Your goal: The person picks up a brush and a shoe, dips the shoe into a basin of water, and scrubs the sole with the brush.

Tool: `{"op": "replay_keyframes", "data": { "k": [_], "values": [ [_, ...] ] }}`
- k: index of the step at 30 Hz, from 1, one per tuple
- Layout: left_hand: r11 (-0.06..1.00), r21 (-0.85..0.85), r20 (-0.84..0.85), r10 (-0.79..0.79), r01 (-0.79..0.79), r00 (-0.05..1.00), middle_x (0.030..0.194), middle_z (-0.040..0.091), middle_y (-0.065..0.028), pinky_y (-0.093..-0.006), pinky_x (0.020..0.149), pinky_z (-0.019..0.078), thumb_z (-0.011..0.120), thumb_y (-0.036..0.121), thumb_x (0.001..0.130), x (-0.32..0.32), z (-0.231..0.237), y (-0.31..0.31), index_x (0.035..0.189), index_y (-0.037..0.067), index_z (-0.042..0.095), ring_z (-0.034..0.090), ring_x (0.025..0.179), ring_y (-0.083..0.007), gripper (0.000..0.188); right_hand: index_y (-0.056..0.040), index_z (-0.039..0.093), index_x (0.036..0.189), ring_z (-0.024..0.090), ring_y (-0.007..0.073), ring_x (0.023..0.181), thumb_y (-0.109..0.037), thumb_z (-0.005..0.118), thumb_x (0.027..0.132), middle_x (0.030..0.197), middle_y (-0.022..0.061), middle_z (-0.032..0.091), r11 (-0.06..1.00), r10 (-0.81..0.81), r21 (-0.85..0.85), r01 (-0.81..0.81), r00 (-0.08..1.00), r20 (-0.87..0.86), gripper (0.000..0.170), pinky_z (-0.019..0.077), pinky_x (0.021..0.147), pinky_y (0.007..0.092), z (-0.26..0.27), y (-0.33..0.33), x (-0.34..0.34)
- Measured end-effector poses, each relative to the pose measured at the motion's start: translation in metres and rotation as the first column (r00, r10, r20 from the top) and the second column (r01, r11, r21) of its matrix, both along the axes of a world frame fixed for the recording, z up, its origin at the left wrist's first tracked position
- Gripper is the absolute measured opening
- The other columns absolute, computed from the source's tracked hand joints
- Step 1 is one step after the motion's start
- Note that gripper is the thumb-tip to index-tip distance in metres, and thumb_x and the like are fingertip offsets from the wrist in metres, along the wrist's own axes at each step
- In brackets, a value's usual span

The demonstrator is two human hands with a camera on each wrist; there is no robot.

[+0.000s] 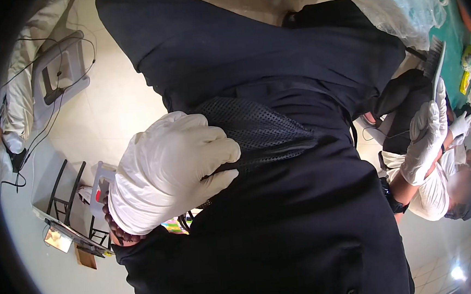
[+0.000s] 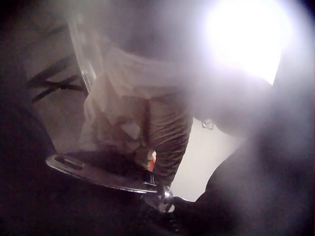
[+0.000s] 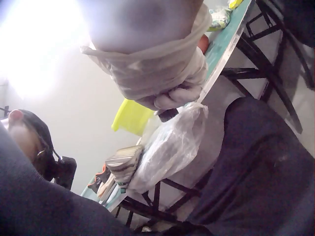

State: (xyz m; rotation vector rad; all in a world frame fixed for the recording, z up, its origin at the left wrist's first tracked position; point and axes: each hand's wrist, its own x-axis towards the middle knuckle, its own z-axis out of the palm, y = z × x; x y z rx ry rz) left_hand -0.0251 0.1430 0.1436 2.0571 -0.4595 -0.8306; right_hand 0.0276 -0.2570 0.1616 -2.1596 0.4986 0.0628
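My gloved left hand [image 1: 174, 167] bends its fingers and thumb round the near end of a black mesh item [image 1: 250, 127] over the dark clothing. In the left wrist view the hand cannot be made out; a shiny curved piece with a slot [image 2: 98, 175] lies across dark material, and what it belongs to is unclear. Off to the right, my gloved right hand [image 1: 428, 133] holds a pale brush [image 1: 436, 67] upright, bristles at the upper end. The right wrist view shows the glove [image 3: 179, 93] with curled fingers and a dark bit of something [image 3: 168, 114] under them.
Clear plastic wrap [image 1: 395, 4] and a green tabletop [image 1: 455, 44] are at upper right. A person in white [image 1: 430, 199] is beyond my right arm. A grey stool [image 1: 58, 72] and cables stand at left. The right wrist view shows a yellow container [image 3: 133, 117] and a striped shoe [image 3: 124, 162].
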Motion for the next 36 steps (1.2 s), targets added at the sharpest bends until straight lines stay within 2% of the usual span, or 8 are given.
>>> {"op": "replay_keyframes", "data": {
  "k": [5, 8, 12, 16, 21, 26, 32, 36],
  "values": [
    [1.0, 0.017, -0.031, 0.0, 0.0, 1.0, 0.074, 0.062, 0.0002, -0.0355, 0.067, 0.0471, 0.084, 0.017, 0.072, 0.001, 0.001, -0.002, 0.084, 0.011, 0.069, 0.058, 0.071, -0.0218, 0.02, -0.0001, 0.051, 0.15, 0.031, -0.0019, 0.05, -0.016, 0.056, 0.104, 0.063, -0.0105, 0.039, 0.997, -0.027, 0.071, 0.027, 1.0, 0.003, 0.049, 0.0241, 0.046, 0.0162, -0.001, 0.0, -0.001],
    [1.0, 0.016, -0.045, -0.001, 0.001, 0.999, 0.072, 0.06, -0.0003, -0.0357, 0.067, 0.0465, 0.084, 0.017, 0.072, 0.003, 0.0, -0.003, 0.083, 0.011, 0.068, 0.058, 0.071, -0.0223, 0.02, -0.0013, 0.047, 0.153, 0.031, -0.0047, 0.054, -0.021, 0.058, 0.104, 0.078, -0.0118, 0.054, 0.997, -0.065, 0.027, 0.066, 0.998, -0.025, 0.053, 0.019, 0.047, 0.0153, 0.001, 0.002, -0.004],
    [1.0, 0.001, -0.04, -0.003, 0.003, 0.999, 0.069, 0.058, -0.0009, -0.0361, 0.066, 0.0458, 0.084, 0.017, 0.072, 0.004, -0.002, -0.003, 0.083, 0.011, 0.068, 0.057, 0.07, -0.023, 0.02, -0.0009, 0.047, 0.153, 0.054, -0.0039, 0.074, -0.021, 0.057, 0.104, 0.116, 0.0009, 0.068, 0.998, -0.032, 0.045, 0.034, 0.998, -0.045, 0.053, 0.0355, 0.058, 0.0103, 0.0, -0.012, -0.003],
    [1.0, -0.011, -0.03, 0.005, -0.005, 1.0, 0.07, 0.058, -0.0009, -0.0362, 0.066, 0.0457, 0.084, 0.017, 0.072, 0.004, -0.003, -0.004, 0.083, 0.011, 0.068, 0.056, 0.07, -0.0231, 0.02, -0.0016, 0.048, 0.152, 0.063, 0.0027, 0.103, -0.02, 0.056, 0.104, 0.143, 0.0093, 0.06, 0.999, -0.017, 0.036, 0.017, 1.0, -0.015, 0.052, 0.0457, 0.076, 0.0111, -0.005, -0.016, -0.004],
    [1.0, -0.012, -0.021, 0.01, -0.01, 1.0, 0.072, 0.059, -0.0008, -0.0363, 0.067, 0.0456, 0.084, 0.017, 0.072, 0.001, -0.004, -0.005, 0.084, 0.011, 0.068, 0.056, 0.072, -0.0227, 0.02, -0.0014, 0.05, 0.151, 0.057, -0.0007, 0.08, -0.017, 0.056, 0.104, 0.108, 0.0015, 0.067, 1.0, 0.013, -0.02, -0.013, 1.0, 0.006, 0.05, 0.0383, 0.063, 0.0117, -0.002, -0.012, -0.003],
    [1.0, -0.013, -0.025, 0.004, -0.005, 1.0, 0.072, 0.058, -0.0008, -0.0363, 0.067, 0.0456, 0.084, 0.016, 0.072, 0.002, -0.004, -0.005, 0.084, 0.011, 0.068, 0.056, 0.071, -0.0227, 0.02, -0.0029, 0.047, 0.153, 0.033, 0.0003, 0.054, -0.016, 0.056, 0.104, 0.07, -0.008, 0.04, 0.998, -0.002, 0.065, 0.004, 1.0, -0.032, 0.051, 0.0263, 0.047, 0.018, 0.0, -0.011, -0.005],
    [1.0, -0.017, -0.032, 0.009, -0.01, 0.999, 0.071, 0.057, -0.0011, -0.0364, 0.068, 0.0454, 0.084, 0.017, 0.072, 0.002, -0.004, -0.004, 0.083, 0.011, 0.068, 0.056, 0.071, -0.0229, 0.02, -0.0026, 0.046, 0.153, 0.033, 0.0014, 0.055, -0.014, 0.055, 0.105, 0.07, -0.0067, 0.04, 0.998, -0.033, 0.049, 0.036, 0.998, -0.062, 0.051, 0.0276, 0.048, 0.0184, 0.001, -0.007, -0.004],
    [1.0, -0.021, -0.039, 0.004, -0.005, 0.999, 0.07, 0.057, -0.0013, -0.0366, 0.068, 0.0455, 0.084, 0.017, 0.072, 0.003, -0.005, -0.004, 0.083, 0.011, 0.068, 0.056, 0.071, -0.023, 0.02, -0.002, 0.051, 0.151, 0.031, -0.0034, 0.055, -0.018, 0.058, 0.103, 0.07, -0.0118, 0.048, 0.999, -0.007, 0.054, 0.007, 1.0, 0.0, 0.05, 0.0185, 0.049, 0.0163, -0.003, -0.005, -0.004]
  ]
}}
